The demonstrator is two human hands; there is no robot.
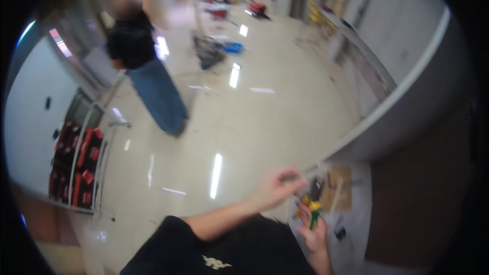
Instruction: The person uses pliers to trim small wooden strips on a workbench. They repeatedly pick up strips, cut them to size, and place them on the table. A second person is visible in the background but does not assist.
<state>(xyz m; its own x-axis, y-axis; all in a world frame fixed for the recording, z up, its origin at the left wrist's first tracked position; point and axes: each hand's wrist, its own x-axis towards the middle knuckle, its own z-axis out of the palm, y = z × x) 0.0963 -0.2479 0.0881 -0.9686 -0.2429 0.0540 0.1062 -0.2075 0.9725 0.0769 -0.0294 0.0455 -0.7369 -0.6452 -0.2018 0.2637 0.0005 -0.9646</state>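
My right hand (316, 235) is closed around pliers (314, 213) with green and yellow handles, their dark jaws pointing away from me. Just to the left and a little farther off, my left hand (279, 189) is raised with bent fingers, the thumb and fingertips brought together close to the plier jaws. Anything pinched there is too blurred to make out. Beneath the pliers is a pale work surface (359, 216) with a brown cardboard piece (342, 186) and a small dark object (340, 233) on it.
A person (155, 81) in a black top and long blue garment stands ahead to the left. A wheeled rack (76, 168) of red and black boxes is at the left. A grey-edged panel (397, 102) rises on the right. A blue tray (233, 47) lies on the shiny floor.
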